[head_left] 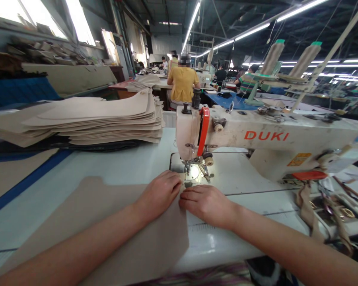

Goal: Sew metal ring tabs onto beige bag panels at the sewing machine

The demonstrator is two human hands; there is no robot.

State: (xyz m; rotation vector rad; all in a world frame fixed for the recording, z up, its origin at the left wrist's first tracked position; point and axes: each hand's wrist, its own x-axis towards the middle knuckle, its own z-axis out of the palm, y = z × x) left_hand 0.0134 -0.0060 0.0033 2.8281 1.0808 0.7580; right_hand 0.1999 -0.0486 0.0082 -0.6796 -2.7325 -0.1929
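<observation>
A beige fabric piece [107,214] lies flat on the sewing table, its far edge at the presser foot [193,171] of a white DUKI sewing machine [271,139]. My left hand [161,192] rests on the fabric with fingers curled down, pressing its edge just left of the needle. My right hand [207,204] lies beside it, fingers closed together, pinching the fabric's right edge in front of the foot. The two hands nearly touch.
A tall stack of cut beige pieces [101,117] sits at the back left of the table [131,163]. Thread cones [306,59] stand behind the machine. Straps and buckles [325,210] lie at right. A person in a yellow shirt [183,83] sits ahead with back turned.
</observation>
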